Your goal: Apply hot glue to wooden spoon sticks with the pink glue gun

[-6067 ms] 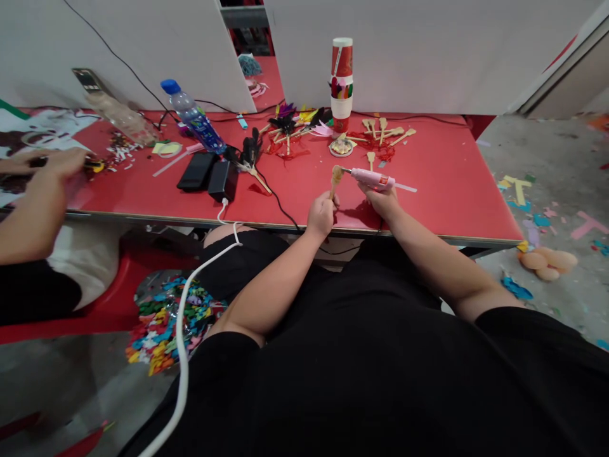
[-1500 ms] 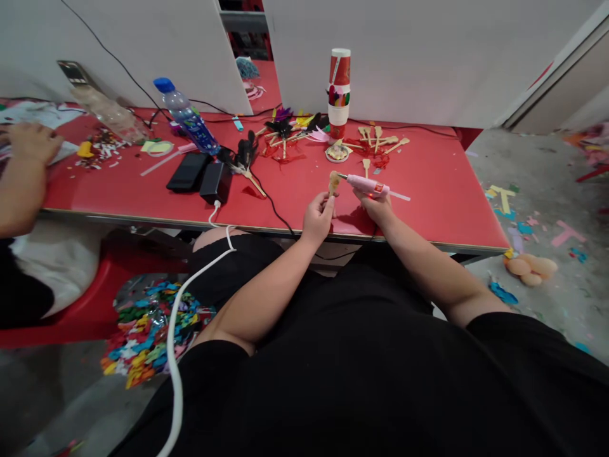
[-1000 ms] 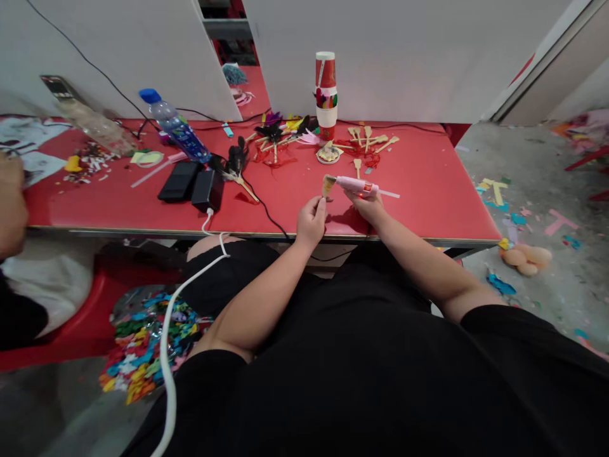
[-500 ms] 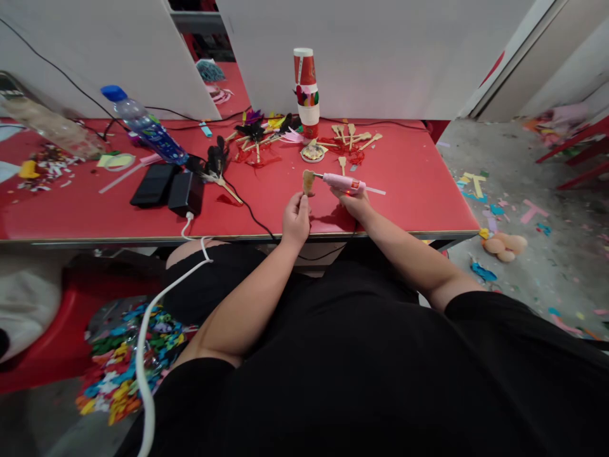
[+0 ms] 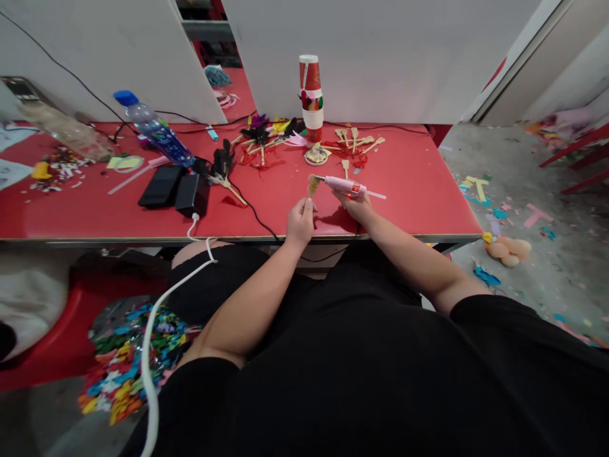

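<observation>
My left hand (image 5: pixel 301 223) is closed on the lower end of a small wooden paddle (image 5: pixel 313 185), which stands upright above the table's front half. In my right hand (image 5: pixel 360 209) is a pink hot glue gun (image 5: pixel 346 186), its small light glowing red. The gun's metal nozzle meets the upper right edge of the paddle, and a clear glue stick (image 5: pixel 377 195) pokes out of its back. Just beyond lie a loose wooden paddle (image 5: pixel 346 167) and a small round dish (image 5: pixel 315 155) with pale bits on it.
Stacked paper cups (image 5: pixel 313 117) rise at the back of the red table (image 5: pixel 409 184). Several wooden paddles with red strings (image 5: pixel 354 141) lie to their right. Feathered pieces (image 5: pixel 259 134), a black feather fan (image 5: pixel 223 166), a black box (image 5: pixel 191 195) and a bottle (image 5: pixel 162 136) stand leftward.
The nozzle sits a little higher on the wooden paddle, and my left fingers hold it lower down. The whole view has shifted slightly.
</observation>
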Demonstrator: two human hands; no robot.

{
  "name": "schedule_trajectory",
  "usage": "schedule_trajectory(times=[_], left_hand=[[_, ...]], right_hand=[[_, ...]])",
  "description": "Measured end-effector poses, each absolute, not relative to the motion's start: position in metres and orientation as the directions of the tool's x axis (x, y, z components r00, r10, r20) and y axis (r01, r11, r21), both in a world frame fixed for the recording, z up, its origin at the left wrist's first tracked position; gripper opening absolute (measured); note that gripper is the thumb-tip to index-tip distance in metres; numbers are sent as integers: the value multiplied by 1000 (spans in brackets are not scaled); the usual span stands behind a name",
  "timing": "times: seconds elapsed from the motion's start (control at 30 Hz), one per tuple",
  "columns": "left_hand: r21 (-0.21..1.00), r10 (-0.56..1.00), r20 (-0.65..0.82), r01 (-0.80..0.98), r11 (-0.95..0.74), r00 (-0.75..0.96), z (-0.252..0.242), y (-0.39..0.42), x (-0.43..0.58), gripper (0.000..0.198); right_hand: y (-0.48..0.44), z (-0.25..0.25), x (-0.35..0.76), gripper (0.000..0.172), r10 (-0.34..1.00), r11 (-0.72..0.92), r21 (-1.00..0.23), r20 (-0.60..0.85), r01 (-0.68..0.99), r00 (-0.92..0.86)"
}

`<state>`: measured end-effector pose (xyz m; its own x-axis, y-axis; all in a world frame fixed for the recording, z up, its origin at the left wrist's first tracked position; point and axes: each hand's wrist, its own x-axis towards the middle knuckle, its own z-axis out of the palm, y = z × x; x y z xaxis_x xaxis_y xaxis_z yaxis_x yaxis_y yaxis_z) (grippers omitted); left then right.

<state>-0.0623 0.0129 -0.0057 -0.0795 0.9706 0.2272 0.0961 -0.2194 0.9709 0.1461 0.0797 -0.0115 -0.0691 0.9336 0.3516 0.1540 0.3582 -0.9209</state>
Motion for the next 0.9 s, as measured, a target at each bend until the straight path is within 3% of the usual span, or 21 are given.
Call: schedule_trajectory(times=[0.23, 0.5, 0.67, 0.9], left_hand=[[971, 966, 224, 111, -210, -132, 2, 8, -58, 58], [957, 956, 259, 168, -236, -134, 2, 5, -58, 65], [950, 948, 288, 167, -264, -134, -2, 5, -59, 65], [960, 953, 264, 141, -244, -150, -6, 8, -59, 70]], right_hand=[[75, -4, 147, 69, 912, 409, -898, 406, 164, -48], [63, 3, 147, 73, 899, 436, -871, 407, 228, -164], [63, 2, 146, 67, 918, 396, -884, 371, 249, -143], [69, -1, 147, 70, 922, 384, -883, 381, 270, -66]])
